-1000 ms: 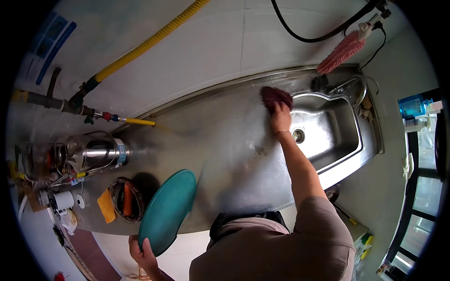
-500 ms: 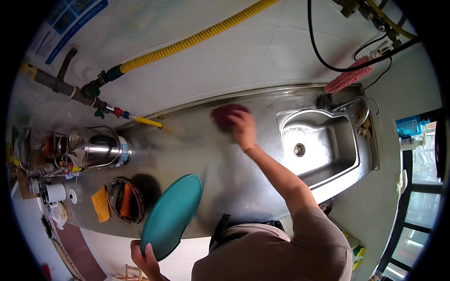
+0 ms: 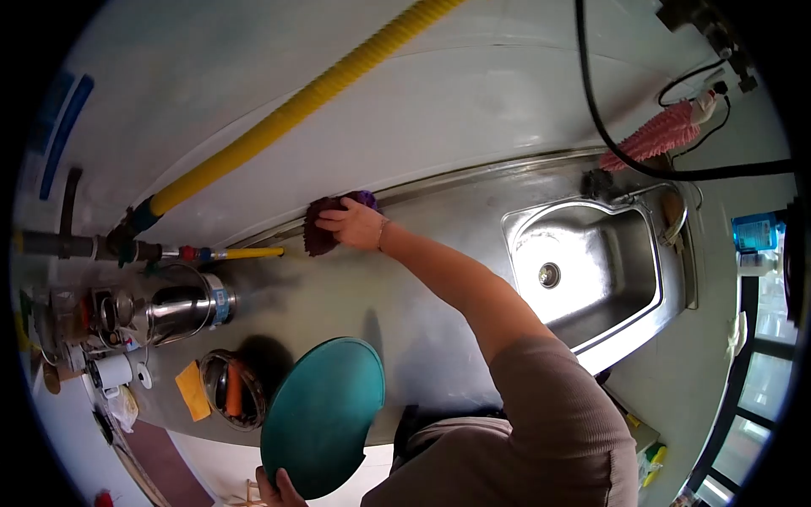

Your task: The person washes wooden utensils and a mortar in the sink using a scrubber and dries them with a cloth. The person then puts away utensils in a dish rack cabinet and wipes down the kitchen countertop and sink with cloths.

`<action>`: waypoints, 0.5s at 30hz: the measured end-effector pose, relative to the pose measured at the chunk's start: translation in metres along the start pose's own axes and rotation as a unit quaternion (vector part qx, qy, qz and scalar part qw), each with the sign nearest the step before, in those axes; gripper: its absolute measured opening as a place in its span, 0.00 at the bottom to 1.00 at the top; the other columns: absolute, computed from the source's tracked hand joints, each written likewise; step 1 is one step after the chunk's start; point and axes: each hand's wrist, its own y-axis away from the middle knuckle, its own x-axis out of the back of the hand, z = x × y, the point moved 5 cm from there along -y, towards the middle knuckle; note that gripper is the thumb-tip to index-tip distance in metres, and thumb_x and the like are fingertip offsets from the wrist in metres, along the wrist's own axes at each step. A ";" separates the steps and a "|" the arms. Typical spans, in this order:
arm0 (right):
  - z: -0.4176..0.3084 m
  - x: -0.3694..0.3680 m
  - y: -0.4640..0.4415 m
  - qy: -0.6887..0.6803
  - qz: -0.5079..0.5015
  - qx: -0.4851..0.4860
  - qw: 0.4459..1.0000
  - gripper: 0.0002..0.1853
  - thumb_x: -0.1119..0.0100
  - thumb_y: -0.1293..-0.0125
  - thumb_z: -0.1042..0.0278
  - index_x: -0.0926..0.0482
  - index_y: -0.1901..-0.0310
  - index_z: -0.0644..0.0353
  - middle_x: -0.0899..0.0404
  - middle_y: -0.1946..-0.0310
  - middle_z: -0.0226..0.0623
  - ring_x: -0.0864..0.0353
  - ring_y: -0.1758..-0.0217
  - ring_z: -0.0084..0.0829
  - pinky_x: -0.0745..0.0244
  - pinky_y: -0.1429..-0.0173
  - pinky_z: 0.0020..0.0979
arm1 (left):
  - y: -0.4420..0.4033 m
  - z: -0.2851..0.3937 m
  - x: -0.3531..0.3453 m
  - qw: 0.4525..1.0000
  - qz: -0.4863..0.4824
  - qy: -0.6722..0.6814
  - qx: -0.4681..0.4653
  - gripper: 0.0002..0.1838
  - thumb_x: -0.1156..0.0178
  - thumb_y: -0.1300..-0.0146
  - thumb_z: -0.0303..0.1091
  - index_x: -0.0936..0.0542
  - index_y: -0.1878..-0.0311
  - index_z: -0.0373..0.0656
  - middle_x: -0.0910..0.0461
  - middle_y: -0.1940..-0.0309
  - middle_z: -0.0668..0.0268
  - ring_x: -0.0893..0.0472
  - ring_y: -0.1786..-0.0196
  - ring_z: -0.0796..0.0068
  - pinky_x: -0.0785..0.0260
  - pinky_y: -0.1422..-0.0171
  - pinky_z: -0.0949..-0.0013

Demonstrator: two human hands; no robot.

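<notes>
My right hand (image 3: 353, 226) is closed on a dark maroon and purple cloth (image 3: 320, 238), pressing it to the steel countertop (image 3: 422, 287) along its back edge by the wall. At the lower left, my left hand (image 3: 280, 490) grips the rim of a round teal board (image 3: 323, 414), which is held tilted above the counter's front edge. Beside the board stands a dark-rimmed bowl (image 3: 215, 410) with an orange-handled item (image 3: 234, 389) in it. A yellow cloth (image 3: 193, 391) lies to the bowl's left.
A steel sink (image 3: 591, 262) with a faucet (image 3: 673, 224) is at the right. The yellow hose end (image 3: 258, 253) reaches over the counter near the cloth. A steel pot (image 3: 182, 304) and assorted kitchenware stand at the left. A black cable (image 3: 591, 110) hangs above.
My right hand has moved left with the cloth, toward the yellow hose end and the wall. My left hand still holds the teal board, now turned more face-on. The view has shifted slightly.
</notes>
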 end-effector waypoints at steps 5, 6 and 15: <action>0.039 0.045 0.084 0.031 0.004 -0.047 0.998 0.06 0.45 0.51 0.64 0.17 0.74 0.48 0.30 0.44 0.24 0.37 0.39 0.27 0.36 0.48 0.44 | 0.010 0.023 -0.016 0.998 -0.035 0.044 -0.001 0.09 0.44 0.39 0.31 0.27 0.67 0.33 0.30 0.75 0.58 0.34 0.72 0.66 0.38 0.66 0.65; 0.047 0.053 0.103 0.034 0.004 -0.049 0.998 0.06 0.45 0.51 0.64 0.17 0.74 0.48 0.30 0.44 0.24 0.37 0.39 0.27 0.36 0.48 0.44 | 0.012 0.027 -0.017 0.998 -0.037 0.045 -0.005 0.09 0.44 0.39 0.31 0.27 0.67 0.33 0.30 0.75 0.58 0.34 0.72 0.66 0.38 0.66 0.65; 0.125 0.110 0.270 0.086 0.011 -0.262 0.961 0.07 0.44 0.48 0.65 0.21 0.68 0.53 0.29 0.48 0.29 0.35 0.41 0.35 0.39 0.44 0.49 | 0.024 0.066 -0.027 0.997 -0.060 0.030 -0.042 0.10 0.44 0.37 0.32 0.31 0.71 0.36 0.36 0.78 0.66 0.38 0.74 0.74 0.41 0.69 0.71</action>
